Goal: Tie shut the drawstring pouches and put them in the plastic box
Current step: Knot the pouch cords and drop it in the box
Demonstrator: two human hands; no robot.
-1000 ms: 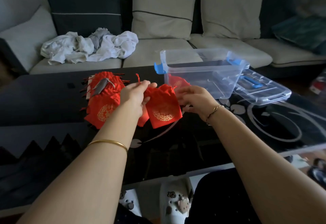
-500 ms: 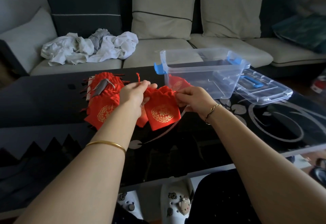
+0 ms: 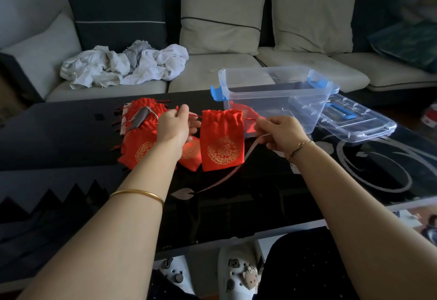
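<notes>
Red fabric fills the middle of a dark glass table, seen from above by the person working. At far left lies a loose pile of pouches, red with round gold emblems, with a grey strip on top; what it is cannot be told. Just right of it, the left hand pinches a thin red left cord between thumb and curled fingers. That cord leads to the held pouch, which hangs upright between the two hands. Its mouth, at twelve o'clock, is gathered into pleats, and its base, at six o'clock, is close to the table; whether it touches is unclear. From the pouch's other side the right cord runs to the right hand, whose fingers curl round it in the same pinch. The cords therefore lie on a line from nine o'clock to three o'clock, across the pouch's long axis, and the hands look set to draw the mouth tight and knot it. The plastic box, clear with blue latches and open, stands at about one o'clock from the pouch, just beyond the right hand, the nearer hand for the drop. Another pouch shows inside it. The lid lies at three o'clock from the box.
</notes>
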